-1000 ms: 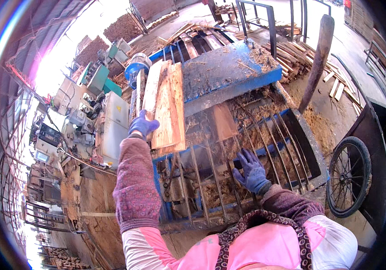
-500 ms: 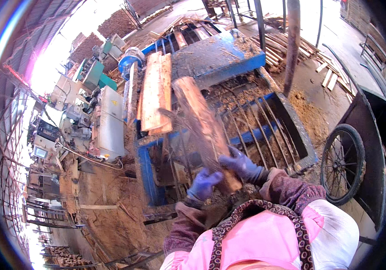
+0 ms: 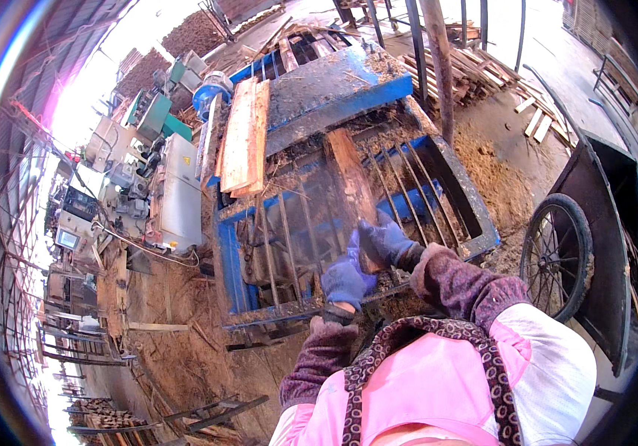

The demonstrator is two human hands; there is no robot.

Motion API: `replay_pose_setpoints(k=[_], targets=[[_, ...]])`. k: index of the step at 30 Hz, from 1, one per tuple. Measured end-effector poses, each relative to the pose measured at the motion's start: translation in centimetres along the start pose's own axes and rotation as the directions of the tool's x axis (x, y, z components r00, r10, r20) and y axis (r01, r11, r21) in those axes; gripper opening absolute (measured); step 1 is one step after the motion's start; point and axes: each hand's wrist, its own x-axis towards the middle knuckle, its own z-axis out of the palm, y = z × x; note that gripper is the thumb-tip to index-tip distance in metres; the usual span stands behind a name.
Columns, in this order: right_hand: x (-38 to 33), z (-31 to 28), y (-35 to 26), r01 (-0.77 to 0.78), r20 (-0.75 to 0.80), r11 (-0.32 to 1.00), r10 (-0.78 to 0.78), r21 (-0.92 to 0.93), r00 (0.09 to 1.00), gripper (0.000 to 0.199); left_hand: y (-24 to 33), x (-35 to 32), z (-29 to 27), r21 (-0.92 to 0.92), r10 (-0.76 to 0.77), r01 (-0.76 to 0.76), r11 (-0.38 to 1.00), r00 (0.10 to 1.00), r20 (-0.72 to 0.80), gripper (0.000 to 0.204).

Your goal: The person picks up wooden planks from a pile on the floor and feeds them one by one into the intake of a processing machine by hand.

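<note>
A rough wooden slab (image 3: pixel 351 178) with bark-dark edges slants over the bars of a blue metal machine frame (image 3: pixel 231 271). Its far end meets the front of the machine's blue, sawdust-covered housing (image 3: pixel 319 93). Both hands wear purple-blue gloves. My right hand (image 3: pixel 387 239) grips the slab's near end from the right side. On the left side of that end, my left hand (image 3: pixel 347 276) is closed against the slab, its fingertips partly blurred.
Stacked sawn boards (image 3: pixel 244 141) lie on the machine's left side, beside a grey cabinet (image 3: pixel 181 197). A cart with a spoked wheel (image 3: pixel 556 249) stands at the right. Behind it, a wooden post (image 3: pixel 440 74) rises near piled boards (image 3: pixel 475 78) and sawdust.
The slab has come down from a raised tilt toward the bars, its far end now at the housing's front edge. Both hands have moved with it, and the view has shifted slightly.
</note>
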Motion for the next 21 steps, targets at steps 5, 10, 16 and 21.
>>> replay_pose_setpoints(k=[5, 10, 16, 21], targets=[[-5.3, 2.3, -4.3, 0.42, 0.104, 0.599, -0.489, -0.682, 0.866, 0.065, 1.5, 1.2, -2.1, 0.154, -0.213, 0.18, 0.972, 0.95, 0.231, 0.091], [-3.9, -0.4, -0.4, 0.253, 0.161, 0.144, -0.463, -0.957, 0.872, 0.056, 0.7, 4.1, 2.5, 0.343, -0.193, 0.09, 0.935, 0.94, 0.282, 0.094], [4.1, -1.2, 0.2, 0.286, 0.172, 0.135, -0.538, -0.949, 0.825, 0.052, -3.0, 12.3, 0.9, 0.226, -0.062, -0.015, 0.974, 0.943, 0.328, 0.087], [4.9, -1.2, -1.1, 0.279, 0.1, 0.261, -0.54, -0.924, 0.836, 0.057, -9.1, 18.2, -8.9, 0.339, 0.241, -0.06, 0.939, 0.818, -0.523, 0.079]])
